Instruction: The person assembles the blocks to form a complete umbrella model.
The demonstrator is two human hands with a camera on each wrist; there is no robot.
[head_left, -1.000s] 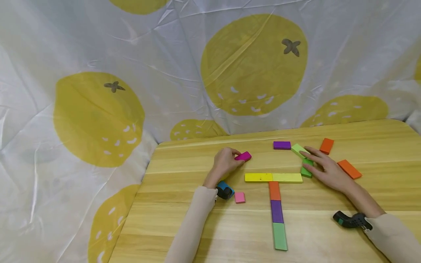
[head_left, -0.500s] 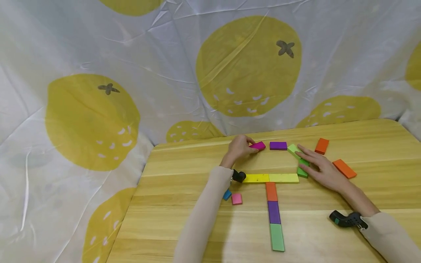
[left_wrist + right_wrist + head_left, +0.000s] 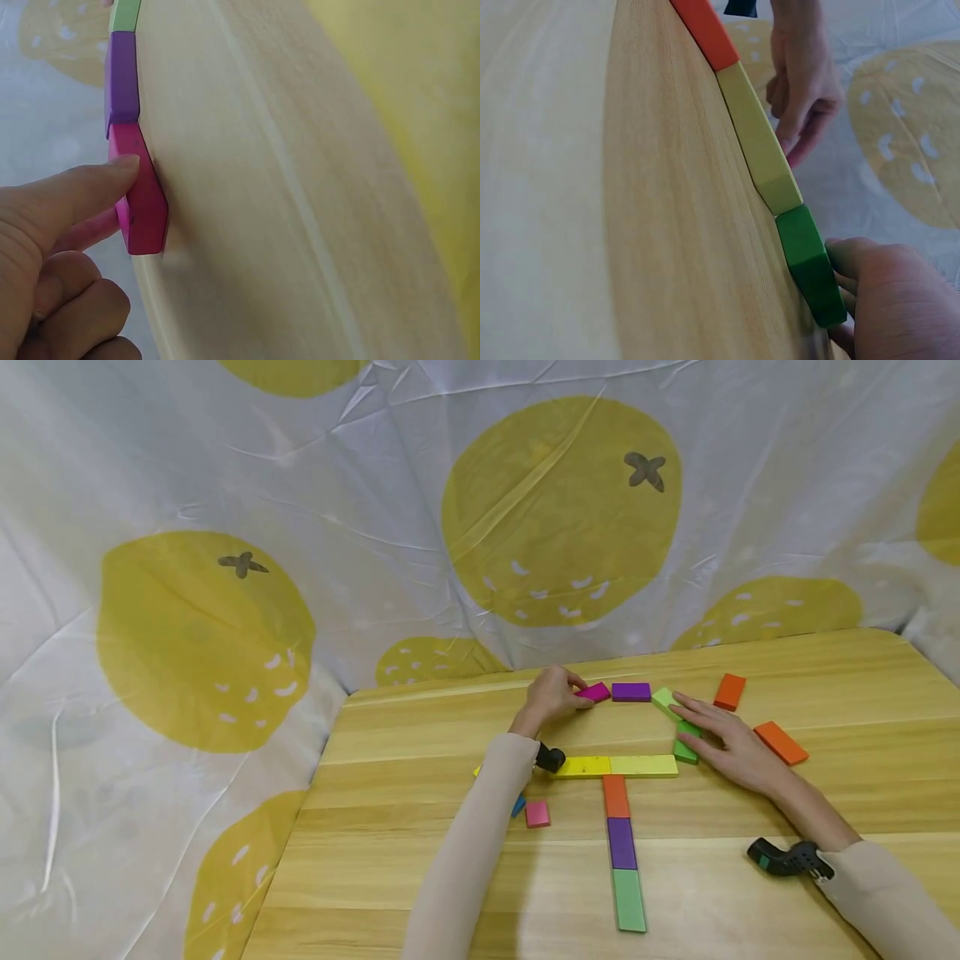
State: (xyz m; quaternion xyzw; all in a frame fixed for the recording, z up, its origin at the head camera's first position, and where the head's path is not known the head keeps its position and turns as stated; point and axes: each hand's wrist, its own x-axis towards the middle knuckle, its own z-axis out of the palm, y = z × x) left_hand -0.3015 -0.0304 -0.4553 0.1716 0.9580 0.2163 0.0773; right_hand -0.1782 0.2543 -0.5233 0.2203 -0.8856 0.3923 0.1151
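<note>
My left hand point(image 3: 553, 697) pinches a magenta block point(image 3: 146, 206) between thumb and a finger. One end of that block touches, or nearly touches, the purple block point(image 3: 631, 692) beside it. Beyond the purple block lies a light green block point(image 3: 664, 702), angled down toward a green block point(image 3: 811, 262). My right hand point(image 3: 731, 743) rests with fairly straight fingers against the light green and green blocks, partly covering both. Below them a yellow block point(image 3: 588, 766) and a pale yellow block point(image 3: 643, 766) form a row, the green block near its right end.
An orange block point(image 3: 616, 797), a purple block point(image 3: 621, 843) and a mint green block point(image 3: 629, 900) run down from the row. Two orange-red blocks point(image 3: 780, 742) lie to the right. A pink block point(image 3: 537, 814) and a partly hidden blue block point(image 3: 518, 806) sit beside the left sleeve.
My left hand has carried the magenta block right and away from me, up to the purple block's left end. My right hand stays at the green blocks. The head view shifts slightly.
</note>
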